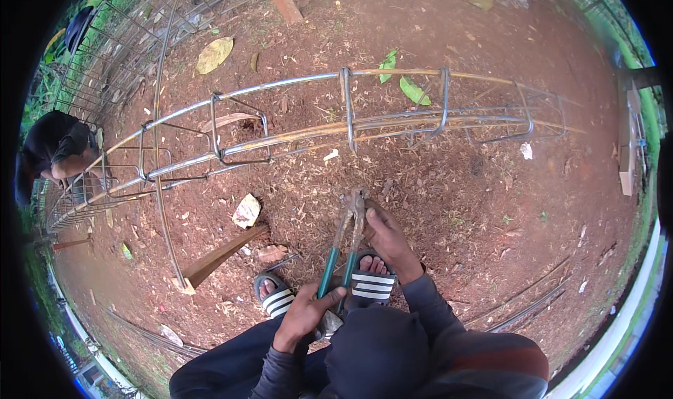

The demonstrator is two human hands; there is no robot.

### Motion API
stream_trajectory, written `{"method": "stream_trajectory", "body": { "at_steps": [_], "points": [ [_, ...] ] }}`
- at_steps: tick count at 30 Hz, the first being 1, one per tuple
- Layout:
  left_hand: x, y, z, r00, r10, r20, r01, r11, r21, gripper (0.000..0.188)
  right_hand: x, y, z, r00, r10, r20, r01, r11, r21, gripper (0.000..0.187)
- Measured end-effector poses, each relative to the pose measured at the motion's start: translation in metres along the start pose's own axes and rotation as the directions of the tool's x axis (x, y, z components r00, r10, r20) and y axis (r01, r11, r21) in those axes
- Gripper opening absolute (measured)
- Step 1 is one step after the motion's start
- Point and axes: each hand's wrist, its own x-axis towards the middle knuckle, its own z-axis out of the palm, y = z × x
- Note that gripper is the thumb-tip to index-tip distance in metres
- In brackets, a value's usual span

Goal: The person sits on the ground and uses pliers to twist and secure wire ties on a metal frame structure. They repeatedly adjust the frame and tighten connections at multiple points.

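Note:
My left hand [306, 313] is closed round the green-sleeved handles of long pincers [331, 269], low between my feet. The pincers' rusty, worn head points away from me. At that head, my right hand [390, 241] has its thumb and fingers pinched together beside the jaws. Whatever lies between those fingertips is too small to make out. Beyond the tool, a long rebar cage [287, 138] with square stirrups runs across the view, raised off the soil. The pincers are apart from it.
A wooden stake [224, 257] leans left of my striped sandals [371, 285]. A thin upright rod [163, 231] crosses the cage at left. A co-worker [56, 147] crouches at the cage's left end. More steel cages [105, 56] lie at far left. Loose rods [529, 308] rest at right.

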Motion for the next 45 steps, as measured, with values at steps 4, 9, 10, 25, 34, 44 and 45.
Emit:
{"method": "stream_trajectory", "body": {
  "at_steps": [4, 9, 10, 25, 34, 44, 45],
  "points": [
    [0.011, 0.006, -0.015, 0.979, 0.039, 0.202, -0.032, 0.999, -0.038, 0.046, -0.015, -0.023, -0.018, 0.993, 0.003, -0.115, -0.021, 0.987, -0.157, 0.036],
    [0.027, 0.003, -0.033, 0.762, 0.108, 0.638, 0.179, 0.912, -0.369, 0.07, -0.033, -0.084, -0.017, 0.915, -0.402, 0.035, 0.203, 0.385, -0.9, 0.019],
    [0.025, 0.009, -0.03, 0.822, 0.083, 0.563, 0.12, 0.942, -0.314, 0.069, -0.035, -0.097, -0.013, 0.858, -0.49, 0.154, 0.269, 0.174, -0.947, 0.018],
    [0.096, -0.023, -0.022, 0.76, 0.12, 0.638, 0.093, 0.953, -0.289, 0.027, -0.041, -0.11, -0.086, 0.63, -0.579, -0.518, 0.21, 0.769, -0.603, 0.027],
    [0.147, -0.056, -0.028, 0.782, 0.616, 0.1, -0.352, 0.303, 0.886, 0.031, -0.056, -0.124, -0.014, 0.843, -0.36, -0.4, 0.278, 0.928, -0.248, 0.03],
    [0.078, 0.096, 0.039, 0.735, 0.667, 0.124, -0.666, 0.674, 0.319, 0.057, -0.036, -0.114, 0.039, 0.837, -0.379, -0.395, 0.295, 0.92, -0.258, 0.028],
    [0.078, 0.097, 0.037, 0.774, 0.619, 0.133, -0.626, 0.716, 0.309, 0.058, -0.034, -0.115, 0.041, 0.829, -0.419, -0.37, 0.299, 0.891, -0.341, 0.028]
  ]
}}
